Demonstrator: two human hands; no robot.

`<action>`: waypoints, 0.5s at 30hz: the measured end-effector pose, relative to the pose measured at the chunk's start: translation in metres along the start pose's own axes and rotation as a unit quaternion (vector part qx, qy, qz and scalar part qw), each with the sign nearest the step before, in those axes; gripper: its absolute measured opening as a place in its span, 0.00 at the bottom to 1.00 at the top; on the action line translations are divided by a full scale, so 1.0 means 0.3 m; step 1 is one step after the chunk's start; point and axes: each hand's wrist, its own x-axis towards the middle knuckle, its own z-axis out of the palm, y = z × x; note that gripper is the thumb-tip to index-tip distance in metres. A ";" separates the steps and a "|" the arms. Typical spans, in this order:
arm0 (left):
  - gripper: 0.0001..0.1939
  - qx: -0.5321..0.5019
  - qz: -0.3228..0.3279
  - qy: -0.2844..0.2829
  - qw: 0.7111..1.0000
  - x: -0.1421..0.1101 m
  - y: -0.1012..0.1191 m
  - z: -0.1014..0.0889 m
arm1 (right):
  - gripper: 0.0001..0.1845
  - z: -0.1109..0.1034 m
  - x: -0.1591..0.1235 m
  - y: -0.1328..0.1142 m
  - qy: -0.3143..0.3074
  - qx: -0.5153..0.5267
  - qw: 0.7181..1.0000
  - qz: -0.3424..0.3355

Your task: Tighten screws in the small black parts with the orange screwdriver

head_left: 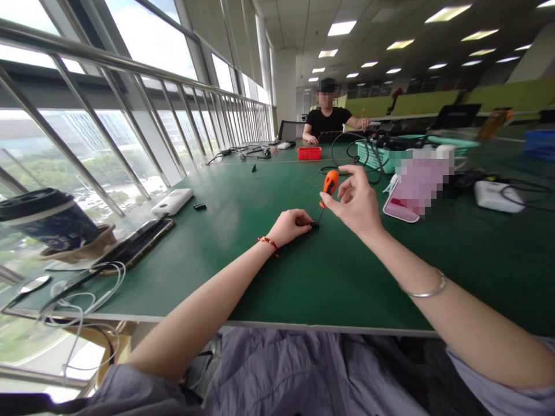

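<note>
My left hand [291, 227] rests on the green tabletop, its fingers closed on a small black part [313, 225] whose exact kind I cannot make out. An orange and black screwdriver [330, 182] stands tilted over that part, with its thin shaft running down to it. Around the screwdriver's handle, my right hand [358, 199] is curled, thumb near the lower end of the handle and index finger by the top. Whether the tip sits in a screw is too small to tell.
A white power bank [172, 202], a phone [134, 245], a lidded cup [50, 219] and white cables lie left. Ahead are a red tray [309, 153] and a person in black [327, 121]. A teal basket [375, 156], a pink case [418, 185] and a white box [498, 196] stand right.
</note>
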 end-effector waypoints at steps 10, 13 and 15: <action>0.05 0.004 0.003 0.003 1.000 0.003 -0.002 0.000 | 0.09 -0.006 -0.010 -0.022 -0.029 -0.021 0.999 0.006; 0.05 -0.001 0.000 0.002 1.000 0.001 0.000 0.000 | 0.16 -0.002 -0.006 -0.011 -0.008 -0.003 1.000 -0.005; 0.05 -0.005 -0.001 0.002 1.000 0.000 0.001 0.000 | 0.21 -0.002 -0.005 -0.007 0.004 -0.003 1.000 -0.010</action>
